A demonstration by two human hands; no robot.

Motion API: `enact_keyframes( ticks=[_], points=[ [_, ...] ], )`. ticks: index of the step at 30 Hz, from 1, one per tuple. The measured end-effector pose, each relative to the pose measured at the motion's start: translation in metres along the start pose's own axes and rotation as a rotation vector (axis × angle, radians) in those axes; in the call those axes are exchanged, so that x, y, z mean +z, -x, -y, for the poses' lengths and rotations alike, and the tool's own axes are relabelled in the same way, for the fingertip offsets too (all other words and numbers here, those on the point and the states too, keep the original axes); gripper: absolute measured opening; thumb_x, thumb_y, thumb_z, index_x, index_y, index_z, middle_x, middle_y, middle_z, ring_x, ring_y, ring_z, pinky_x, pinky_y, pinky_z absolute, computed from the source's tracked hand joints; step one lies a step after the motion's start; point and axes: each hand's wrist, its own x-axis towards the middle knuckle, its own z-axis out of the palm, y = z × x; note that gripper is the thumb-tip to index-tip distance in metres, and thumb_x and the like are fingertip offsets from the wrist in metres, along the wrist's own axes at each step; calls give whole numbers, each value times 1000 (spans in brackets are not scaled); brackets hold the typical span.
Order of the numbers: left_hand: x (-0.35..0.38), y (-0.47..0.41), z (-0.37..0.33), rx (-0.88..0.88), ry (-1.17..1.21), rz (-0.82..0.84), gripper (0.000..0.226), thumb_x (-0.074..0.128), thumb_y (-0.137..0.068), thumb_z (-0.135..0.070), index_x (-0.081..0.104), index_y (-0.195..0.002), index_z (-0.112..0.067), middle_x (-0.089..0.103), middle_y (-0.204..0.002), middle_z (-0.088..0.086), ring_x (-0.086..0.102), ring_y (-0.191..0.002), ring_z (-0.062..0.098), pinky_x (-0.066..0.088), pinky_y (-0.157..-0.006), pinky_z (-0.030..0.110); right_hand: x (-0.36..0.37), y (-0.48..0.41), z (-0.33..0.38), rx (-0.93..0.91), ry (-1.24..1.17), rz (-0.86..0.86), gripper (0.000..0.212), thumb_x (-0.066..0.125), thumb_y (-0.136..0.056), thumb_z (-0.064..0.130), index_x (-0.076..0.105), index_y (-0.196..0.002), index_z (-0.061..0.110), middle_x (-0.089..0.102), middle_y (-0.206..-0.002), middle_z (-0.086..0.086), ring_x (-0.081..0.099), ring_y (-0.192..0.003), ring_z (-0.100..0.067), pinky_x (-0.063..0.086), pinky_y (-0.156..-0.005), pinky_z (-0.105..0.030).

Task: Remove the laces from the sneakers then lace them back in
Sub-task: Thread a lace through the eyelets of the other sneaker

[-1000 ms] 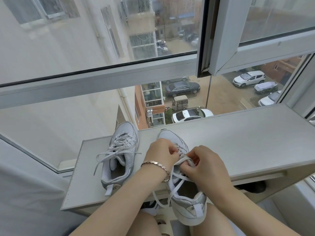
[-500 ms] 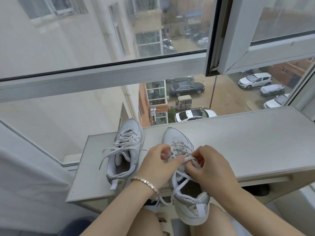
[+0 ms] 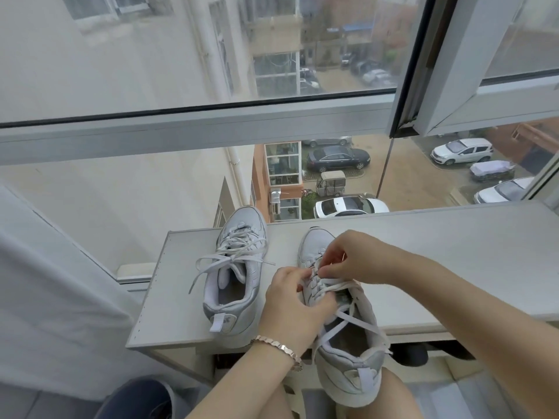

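Observation:
Two pale grey sneakers stand on a white window ledge (image 3: 453, 252), toes toward the glass. The left sneaker (image 3: 234, 276) is laced, its loose lace ends trailing left. The right sneaker (image 3: 348, 352) hangs its heel over the ledge's front edge above my knees. My left hand (image 3: 293, 306), with a bracelet at the wrist, grips the sneaker's left side at the eyelets. My right hand (image 3: 357, 258) pinches the white lace (image 3: 348, 316) over the middle of the tongue. Loose lace strands cross the shoe's opening.
A window frame (image 3: 211, 131) runs just behind the ledge, with an open sash at the upper right. The ledge's left end (image 3: 145, 328) lies beside the left sneaker. A grey curtain (image 3: 45, 297) hangs at the left. My bare knees sit below the ledge.
My right hand has moved forward along the right sneaker, toward its toe, still pinching the lace. My left hand has slid lower on the shoe's side. The camera view has shifted left.

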Motion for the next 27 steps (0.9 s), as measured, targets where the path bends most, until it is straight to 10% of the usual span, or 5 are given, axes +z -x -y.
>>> enact_keyframes(
  ticks=[8,18,27],
  points=[
    [0,-2,1,-5,-22,62,65,52,-58,-48,53,-118,-27,40,-106,-19,45,-109,7,40,-86,20,1,-11,13,148,159,100,37,63,-84,32,62,-72,-3,36,-51,-3,30,-48,-14,27,-46,-21],
    [15,2,8,45,-2,-10,59,51,-61,-44,58,-114,-22,39,-94,-28,47,-106,8,46,-88,24,19,-1,4,216,343,-45,20,49,-89,22,56,-72,13,44,-59,-1,44,-65,-21,31,-50,-24],
    [20,11,8,118,-24,-140,78,29,-54,-58,59,-116,-22,41,-97,-21,48,-103,8,46,-84,23,28,25,-10,-5,-117,-149,27,52,-89,14,44,-63,17,45,-59,4,37,-54,-7,33,-53,-18]
  ],
)
